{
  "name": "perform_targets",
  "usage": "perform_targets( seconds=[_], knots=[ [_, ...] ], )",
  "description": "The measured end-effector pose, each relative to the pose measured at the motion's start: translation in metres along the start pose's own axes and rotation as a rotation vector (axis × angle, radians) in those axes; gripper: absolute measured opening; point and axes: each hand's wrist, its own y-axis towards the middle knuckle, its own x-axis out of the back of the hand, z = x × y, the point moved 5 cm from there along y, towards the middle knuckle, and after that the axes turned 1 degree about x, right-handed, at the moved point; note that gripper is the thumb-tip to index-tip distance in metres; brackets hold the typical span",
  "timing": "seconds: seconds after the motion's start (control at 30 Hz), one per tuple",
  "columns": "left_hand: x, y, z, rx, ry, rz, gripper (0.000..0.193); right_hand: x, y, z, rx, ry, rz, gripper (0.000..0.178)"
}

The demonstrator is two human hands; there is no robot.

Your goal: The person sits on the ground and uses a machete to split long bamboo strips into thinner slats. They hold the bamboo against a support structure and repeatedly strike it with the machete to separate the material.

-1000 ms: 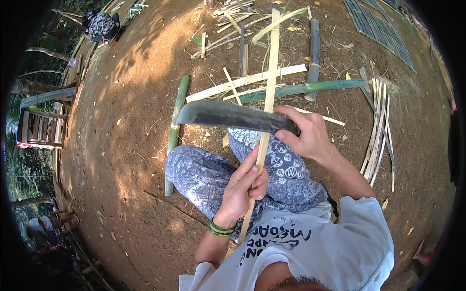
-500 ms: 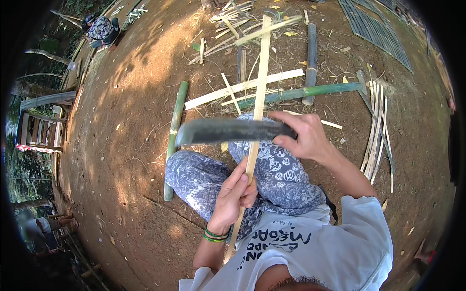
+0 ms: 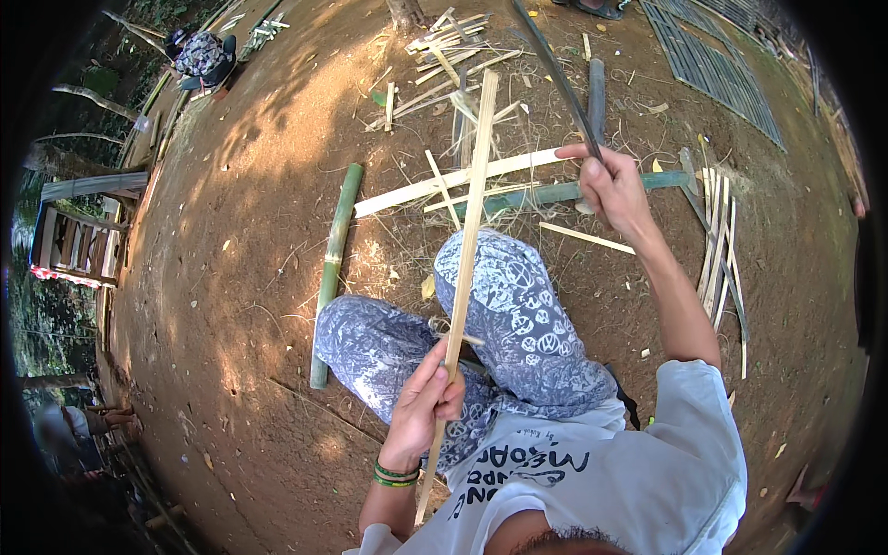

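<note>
My left hand (image 3: 424,407), with green bands at its wrist, is closed round the lower part of a long, pale bamboo strip (image 3: 474,199). The strip slants up and away from me past my bent knees. A small loose sliver (image 3: 462,339) lies against it just above my fingers. Out to the right, my right hand (image 3: 614,190) grips a machete (image 3: 558,74); its handle is mostly hidden in the fist. The dark blade points up and to the left, seen nearly edge-on and apart from the strip.
A green bamboo pole (image 3: 334,273) lies left of my knees, another (image 3: 546,194) lies crosswise ahead. Split strips (image 3: 716,236) are bunched at right, with more scattered (image 3: 444,60) beyond. A slatted bamboo panel (image 3: 717,83) lies far right. Someone crouches (image 3: 203,57) at far left.
The machete has lifted off the strip, swinging from crosswise over it to up and right with my right hand. My left hand and the strip have shifted slightly left and toward me.
</note>
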Motion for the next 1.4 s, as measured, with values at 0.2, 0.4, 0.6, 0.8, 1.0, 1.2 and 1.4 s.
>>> perform_targets(
  seconds=[0.2, 0.4, 0.6, 0.8, 1.0, 1.2, 1.4],
  knots=[
    [-0.021, 0.035, -0.033, -0.200, 0.350, -0.153, 0.051, -0.076, -0.040, 0.024, -0.143, 0.266, 0.188, 0.035],
    [-0.046, 0.057, -0.059, -0.359, 0.502, -0.276, 0.039, -0.100, -0.053, 0.049, -0.031, 0.139, 0.230, 0.034],
    [-0.041, 0.068, -0.059, -0.371, 0.504, -0.201, 0.030, -0.089, -0.041, 0.054, -0.019, 0.053, 0.157, 0.022],
    [-0.041, 0.065, -0.057, -0.237, 0.361, -0.112, 0.030, -0.060, -0.025, 0.053, 0.075, -0.013, 0.015, 0.023],
    [-0.023, 0.060, -0.056, -0.130, -0.058, 0.010, 0.038, 0.020, -0.001, 0.044, 0.066, -0.176, -0.393, 0.041],
    [-0.036, 0.073, -0.063, -0.047, -0.279, 0.169, 0.052, -0.061, -0.053, 0.041, 0.231, -0.408, 0.102, 0.073],
    [-0.043, 0.079, -0.056, -0.004, -0.319, 0.187, 0.053, -0.101, -0.078, 0.042, 0.321, -0.523, 0.161, 0.075]
  ],
)
